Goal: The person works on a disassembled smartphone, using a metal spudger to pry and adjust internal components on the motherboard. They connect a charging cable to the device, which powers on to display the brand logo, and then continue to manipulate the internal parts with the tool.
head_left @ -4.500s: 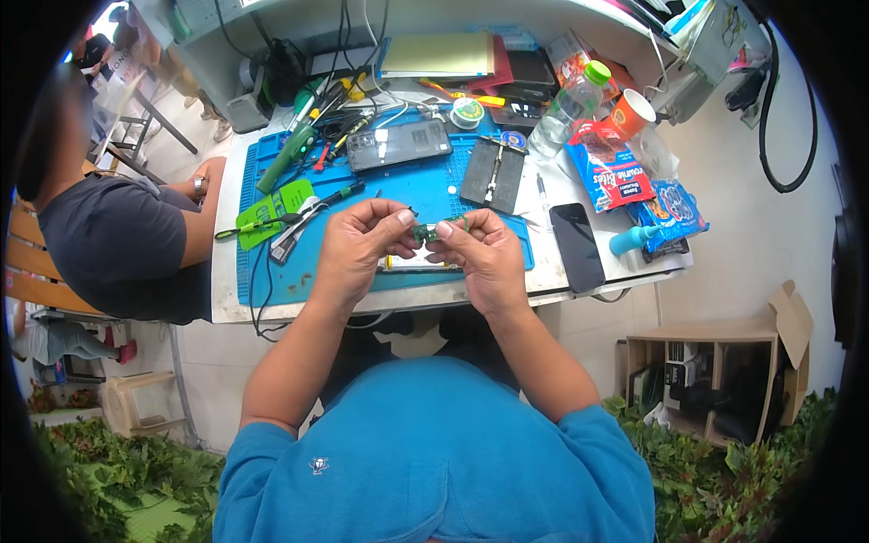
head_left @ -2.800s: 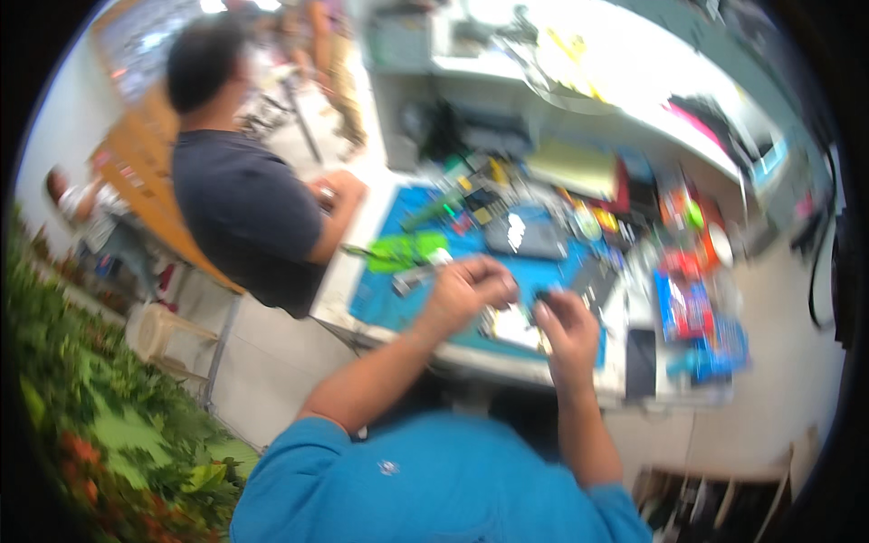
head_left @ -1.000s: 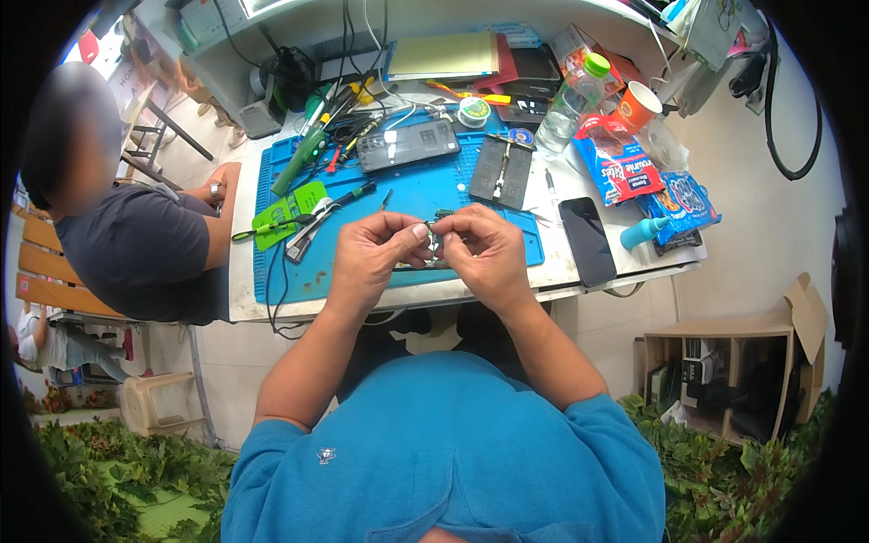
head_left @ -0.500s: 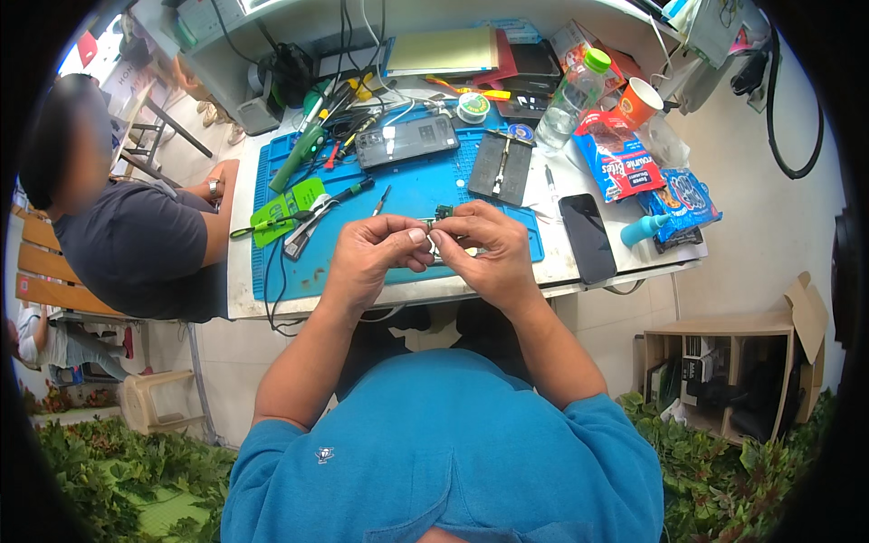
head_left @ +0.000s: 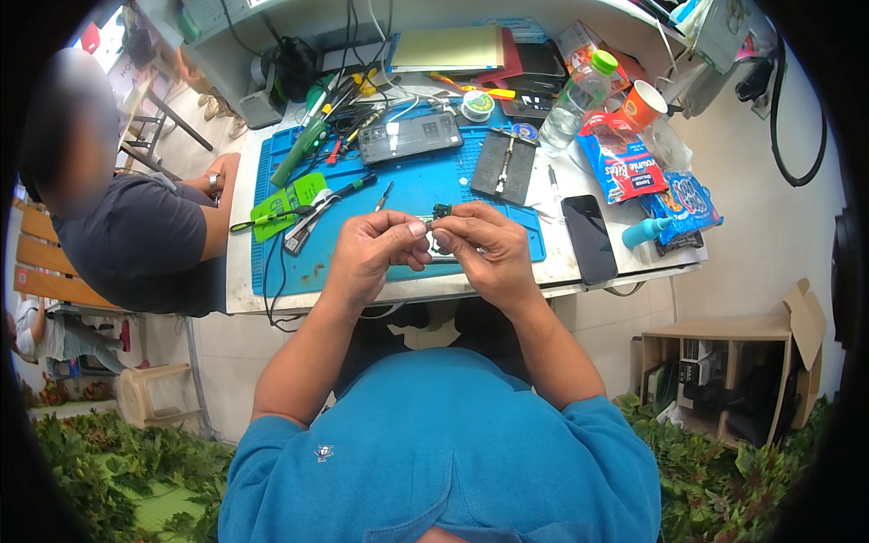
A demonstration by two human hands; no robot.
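Over the front edge of the blue work mat point(head_left: 418, 192), my two hands meet around a small green circuit board point(head_left: 442, 211). My left hand point(head_left: 376, 253) pinches its left end between thumb and forefinger. My right hand point(head_left: 491, 252) is closed on the right part, thumb tip beside the left one. Most of the board is hidden by my fingers. Something pale lies under my hands, mostly covered. A thin screwdriver point(head_left: 385, 195) lies just beyond my left hand. Beyond my right hand rests a dark board holder point(head_left: 503, 168) with a metal clamp bar.
A grey phone point(head_left: 410, 138) lies at the mat's back, a black phone point(head_left: 589, 239) at the right. Tools and cables crowd the back left. A water bottle point(head_left: 577, 104), paper cup point(head_left: 641, 106) and snack packs point(head_left: 625, 161) stand right. Another person point(head_left: 136, 231) sits at the left.
The view has shifted slightly. My right fingers have moved a little on the circuit board; both hands keep their grip. The person at the left has leaned slightly.
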